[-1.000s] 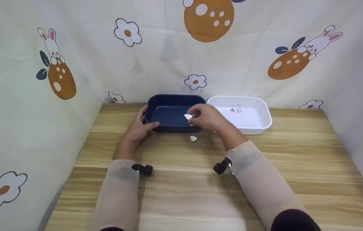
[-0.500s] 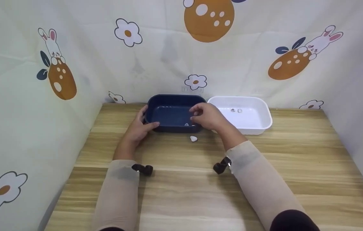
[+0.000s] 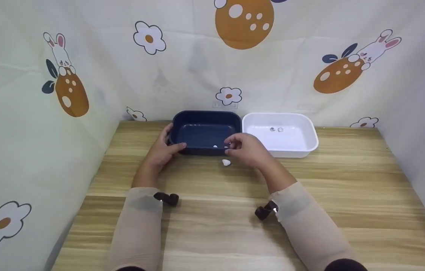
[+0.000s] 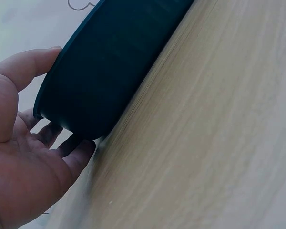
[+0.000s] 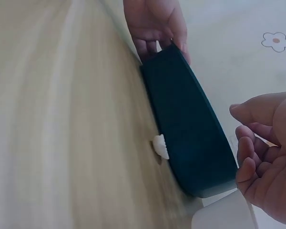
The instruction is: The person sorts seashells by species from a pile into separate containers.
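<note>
My left hand [image 3: 161, 149] grips the left end of a dark blue rectangular bin [image 3: 207, 151], thumb over the front rim and fingers round the outside, also clear in the left wrist view. Over the bin's front right corner, my right hand [image 3: 248, 149] has loosely bent fingers; in the right wrist view nothing is between its thumb and fingertips [image 5: 245, 132]. Inside the bin, a small white piece [image 3: 215, 146] shows just above the front rim. A small white shell-like piece [image 3: 226, 162] lies on the table in front of the bin, its edge ridged [image 5: 160, 147].
A white bin [image 3: 291, 153] stands against the blue one's right side, with two small clear or shiny pieces [image 3: 280, 130] on its floor. Behind both bins hangs a printed cloth [image 3: 190, 75]. The table [image 3: 212, 226] is wood-grained.
My right hand let a white piece go into the blue bin, then moved down and toward the front rim. The left hand kept its grip on the bin.
</note>
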The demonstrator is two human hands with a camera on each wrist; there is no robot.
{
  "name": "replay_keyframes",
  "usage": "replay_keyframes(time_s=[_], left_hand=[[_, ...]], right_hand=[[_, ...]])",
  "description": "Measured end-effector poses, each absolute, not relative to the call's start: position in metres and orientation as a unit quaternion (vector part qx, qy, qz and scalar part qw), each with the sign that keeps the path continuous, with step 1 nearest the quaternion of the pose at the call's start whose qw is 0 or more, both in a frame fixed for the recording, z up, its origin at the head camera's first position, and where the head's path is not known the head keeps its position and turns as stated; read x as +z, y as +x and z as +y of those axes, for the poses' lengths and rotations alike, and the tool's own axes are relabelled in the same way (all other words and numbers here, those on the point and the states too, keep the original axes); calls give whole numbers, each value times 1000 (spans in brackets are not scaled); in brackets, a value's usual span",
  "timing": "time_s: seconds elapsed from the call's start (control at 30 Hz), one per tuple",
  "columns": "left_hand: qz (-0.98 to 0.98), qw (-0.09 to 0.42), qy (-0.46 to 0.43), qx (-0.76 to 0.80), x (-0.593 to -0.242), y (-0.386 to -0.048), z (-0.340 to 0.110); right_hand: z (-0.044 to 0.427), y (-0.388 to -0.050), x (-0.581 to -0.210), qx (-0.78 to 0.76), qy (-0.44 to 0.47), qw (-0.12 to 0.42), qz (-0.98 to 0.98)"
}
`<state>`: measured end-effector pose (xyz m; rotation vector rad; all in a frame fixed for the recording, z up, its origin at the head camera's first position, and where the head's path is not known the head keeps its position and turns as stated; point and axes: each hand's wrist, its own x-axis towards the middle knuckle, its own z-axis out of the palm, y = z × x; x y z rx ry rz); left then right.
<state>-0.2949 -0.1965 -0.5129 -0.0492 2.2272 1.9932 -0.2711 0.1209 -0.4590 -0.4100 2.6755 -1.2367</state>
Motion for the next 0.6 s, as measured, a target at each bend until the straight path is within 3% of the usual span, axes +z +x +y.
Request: replay_keyframes(time_s=[0.6], left_hand=[[738, 85, -26, 669, -512, -296, -198]], right_hand=[[124, -251, -482, -422, -138, 104, 890]])
